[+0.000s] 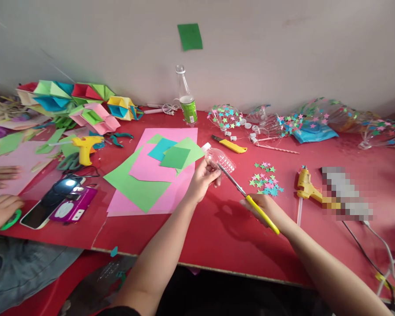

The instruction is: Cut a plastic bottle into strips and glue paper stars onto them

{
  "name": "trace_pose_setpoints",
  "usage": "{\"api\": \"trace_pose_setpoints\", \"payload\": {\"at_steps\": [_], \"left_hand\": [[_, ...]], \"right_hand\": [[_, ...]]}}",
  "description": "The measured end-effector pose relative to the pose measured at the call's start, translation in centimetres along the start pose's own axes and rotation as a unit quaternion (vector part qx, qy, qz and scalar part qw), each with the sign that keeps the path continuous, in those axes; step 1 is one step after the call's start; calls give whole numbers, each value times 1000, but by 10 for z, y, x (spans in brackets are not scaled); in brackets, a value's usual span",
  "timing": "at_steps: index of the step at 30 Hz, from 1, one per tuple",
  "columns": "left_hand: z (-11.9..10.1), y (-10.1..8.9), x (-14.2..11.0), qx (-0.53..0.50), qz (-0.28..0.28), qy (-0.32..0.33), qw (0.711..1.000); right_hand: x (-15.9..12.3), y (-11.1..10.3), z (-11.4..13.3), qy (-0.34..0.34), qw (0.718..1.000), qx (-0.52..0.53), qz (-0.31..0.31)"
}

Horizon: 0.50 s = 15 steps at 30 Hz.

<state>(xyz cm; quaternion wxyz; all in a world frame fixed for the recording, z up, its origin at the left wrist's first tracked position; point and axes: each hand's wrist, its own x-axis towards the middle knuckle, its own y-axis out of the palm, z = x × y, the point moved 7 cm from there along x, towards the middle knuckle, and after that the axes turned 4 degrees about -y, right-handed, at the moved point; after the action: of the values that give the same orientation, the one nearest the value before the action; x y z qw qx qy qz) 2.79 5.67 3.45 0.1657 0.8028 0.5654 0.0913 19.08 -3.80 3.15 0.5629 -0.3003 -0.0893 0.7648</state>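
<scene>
My left hand (202, 177) is closed around a small clear plastic bottle (228, 160) with a white cap, held tilted above the red table (197, 239). In my right hand (265, 208) is a pair of scissors (263, 215) with yellow handles. Their metal blades point up and left and touch the bottle's near side. Whether they cut into the plastic cannot be made out. Small paper stars (266, 180) in pink, green and blue lie to the right of the bottle. Beyond it rests a yellow utility knife (230, 144).
Pink and green paper sheets (145, 193) lie left of my hands. A glue gun (304, 184) with cables is at the right. Star-covered clear plastic pieces (227, 116) and a tall bottle (187, 103) stand along the wall. A co-worker's hands (1, 206) are at far left.
</scene>
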Motion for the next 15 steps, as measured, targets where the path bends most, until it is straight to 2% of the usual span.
{"api": "trace_pose_setpoints", "payload": {"at_steps": [6,10,15], "left_hand": [[-2,-1,0,-28,-12,-3,1000],[-1,-3,0,5,-24,21,999],[4,3,-2,36,7,12,999]], "right_hand": [[1,-2,2,-14,1000,-15,-5],[-2,-1,5,-50,998,-34,13],[-2,2,6,-66,996,-54,22]]}}
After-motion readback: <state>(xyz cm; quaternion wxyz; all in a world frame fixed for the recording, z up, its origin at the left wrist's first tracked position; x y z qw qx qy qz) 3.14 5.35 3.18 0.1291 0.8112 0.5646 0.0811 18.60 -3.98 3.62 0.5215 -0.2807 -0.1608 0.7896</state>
